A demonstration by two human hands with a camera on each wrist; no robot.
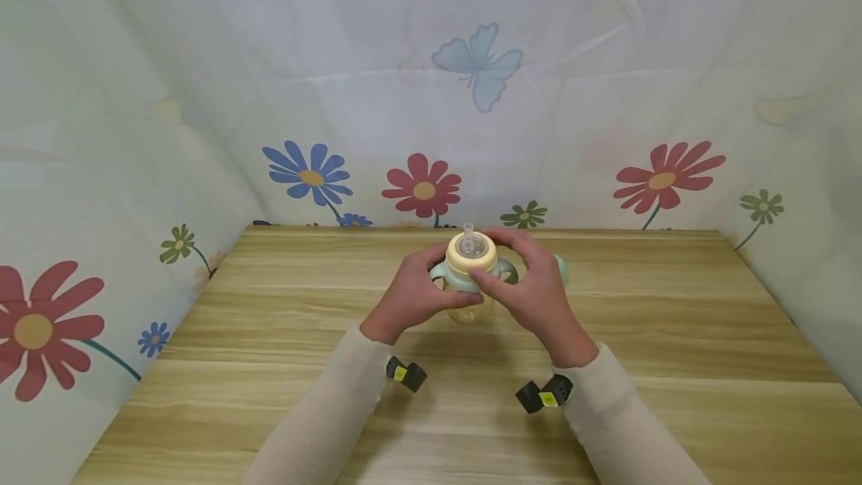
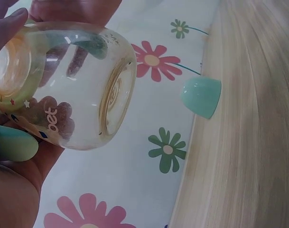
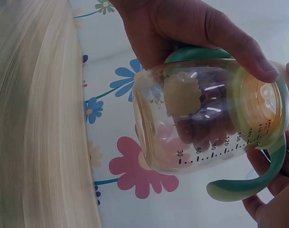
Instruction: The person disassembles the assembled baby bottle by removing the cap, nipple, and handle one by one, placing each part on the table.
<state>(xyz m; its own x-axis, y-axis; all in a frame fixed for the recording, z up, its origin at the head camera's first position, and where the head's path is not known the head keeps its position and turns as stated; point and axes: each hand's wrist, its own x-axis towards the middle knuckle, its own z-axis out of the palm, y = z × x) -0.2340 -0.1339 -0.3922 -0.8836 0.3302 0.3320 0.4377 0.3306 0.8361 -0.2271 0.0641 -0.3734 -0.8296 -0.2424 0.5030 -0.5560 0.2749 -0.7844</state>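
two-handled bottle held between both hands

a clear bottle (image 3: 208, 116), marked with a printed scale, is held upright by both hands above the wood-grain table (image 1: 202, 395). by the left hand (image 1: 419, 294) the left side of the body is gripped, its thumb laid across the front and its fingers curled round the far side, as seen through the clear wall. by the right hand (image 1: 539, 287) the top is gripped: the thumb is pressed to the front near the yellow ring (image 1: 455, 257), and the forefinger is bent behind; the state of its other fingers cannot be told. the ring is topped by a clear spout (image 1: 468, 233).

a mint cap (image 2: 201, 97) is seated dome-up on the table beyond the right hand. the table is backed by a white cloth (image 1: 337, 96) printed with flowers and a butterfly (image 1: 480, 66).
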